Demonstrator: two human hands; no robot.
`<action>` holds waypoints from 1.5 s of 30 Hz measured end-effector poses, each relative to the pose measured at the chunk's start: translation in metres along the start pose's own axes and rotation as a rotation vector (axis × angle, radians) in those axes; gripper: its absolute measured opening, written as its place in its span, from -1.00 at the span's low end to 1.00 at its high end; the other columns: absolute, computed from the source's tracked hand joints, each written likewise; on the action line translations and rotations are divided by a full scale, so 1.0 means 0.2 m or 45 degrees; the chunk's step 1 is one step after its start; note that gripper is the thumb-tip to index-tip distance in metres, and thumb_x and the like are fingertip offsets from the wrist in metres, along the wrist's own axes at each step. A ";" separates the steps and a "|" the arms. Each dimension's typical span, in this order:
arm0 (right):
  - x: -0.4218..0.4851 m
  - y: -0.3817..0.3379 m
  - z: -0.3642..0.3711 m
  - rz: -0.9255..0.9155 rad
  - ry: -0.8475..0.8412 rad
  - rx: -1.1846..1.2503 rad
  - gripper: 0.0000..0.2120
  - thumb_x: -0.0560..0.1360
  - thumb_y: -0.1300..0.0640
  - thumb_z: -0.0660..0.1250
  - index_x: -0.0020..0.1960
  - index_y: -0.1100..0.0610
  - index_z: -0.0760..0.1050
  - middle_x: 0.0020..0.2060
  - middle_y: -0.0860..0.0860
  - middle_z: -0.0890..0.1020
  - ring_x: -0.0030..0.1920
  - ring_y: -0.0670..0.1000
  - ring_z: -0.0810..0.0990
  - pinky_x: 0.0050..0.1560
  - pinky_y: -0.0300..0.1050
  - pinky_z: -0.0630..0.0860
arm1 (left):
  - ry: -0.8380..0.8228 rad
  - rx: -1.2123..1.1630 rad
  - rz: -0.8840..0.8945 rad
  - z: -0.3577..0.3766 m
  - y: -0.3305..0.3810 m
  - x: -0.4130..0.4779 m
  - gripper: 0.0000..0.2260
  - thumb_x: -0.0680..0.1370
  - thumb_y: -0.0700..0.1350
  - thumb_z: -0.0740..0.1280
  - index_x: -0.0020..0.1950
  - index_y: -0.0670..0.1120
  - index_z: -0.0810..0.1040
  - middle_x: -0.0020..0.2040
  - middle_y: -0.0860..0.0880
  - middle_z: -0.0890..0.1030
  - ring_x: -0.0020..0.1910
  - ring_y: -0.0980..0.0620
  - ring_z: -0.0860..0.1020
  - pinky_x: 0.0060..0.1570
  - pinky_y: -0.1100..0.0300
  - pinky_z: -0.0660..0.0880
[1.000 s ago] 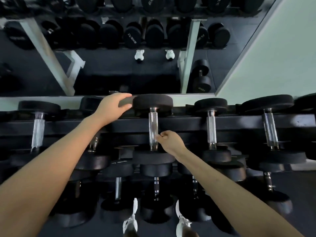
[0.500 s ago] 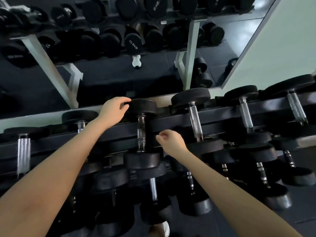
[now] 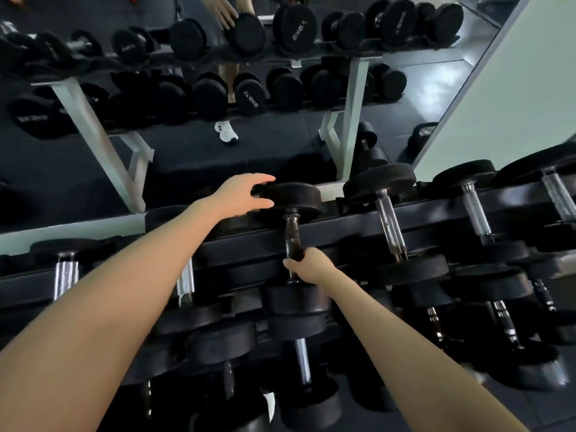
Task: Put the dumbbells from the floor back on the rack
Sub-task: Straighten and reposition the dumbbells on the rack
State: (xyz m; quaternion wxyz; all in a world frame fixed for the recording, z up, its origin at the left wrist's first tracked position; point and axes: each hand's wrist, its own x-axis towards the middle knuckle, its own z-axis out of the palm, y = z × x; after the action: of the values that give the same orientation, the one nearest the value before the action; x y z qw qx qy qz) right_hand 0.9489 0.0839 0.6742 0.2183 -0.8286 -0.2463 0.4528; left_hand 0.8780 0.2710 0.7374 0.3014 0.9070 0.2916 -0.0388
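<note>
A black dumbbell [image 3: 292,232] with a dark handle lies across the top tier of the black rack [image 3: 349,224], its far head against the mirror's edge. My left hand [image 3: 240,196] reaches to that far head and cups its left edge between fingers and thumb. My right hand [image 3: 308,265] grips the lower end of the handle, just above the near head. Both forearms stretch in from the bottom of the view.
Several more dumbbells [image 3: 389,219] with chrome handles fill the top tier on both sides, and others [image 3: 299,338] sit on the lower tiers. A wall mirror [image 3: 218,151] behind reflects the rack and a white shoe. A pale wall [image 3: 514,88] stands at right.
The view has swung left and tilted, so the rack now slants. Both hands stay on the same dumbbell; my left hand's fingers have spread wider over the far head.
</note>
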 end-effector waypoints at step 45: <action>0.05 -0.07 -0.02 0.024 -0.063 0.054 -0.57 0.49 0.00 0.37 0.29 0.15 0.41 0.04 0.02 0.58 0.06 0.04 0.55 0.06 -0.13 0.44 | 0.144 -0.260 0.016 0.06 -0.17 -0.18 -0.37 0.49 -0.07 0.39 0.50 0.02 0.21 0.48 -0.02 0.32 0.46 0.03 0.29 0.45 0.14 0.21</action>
State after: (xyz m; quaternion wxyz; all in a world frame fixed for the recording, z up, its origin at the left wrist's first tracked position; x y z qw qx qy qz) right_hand 0.9539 0.0997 0.6778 0.2256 -0.8146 -0.2343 0.4803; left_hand 0.8314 0.2688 0.7185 0.3756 0.8741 0.3048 0.0442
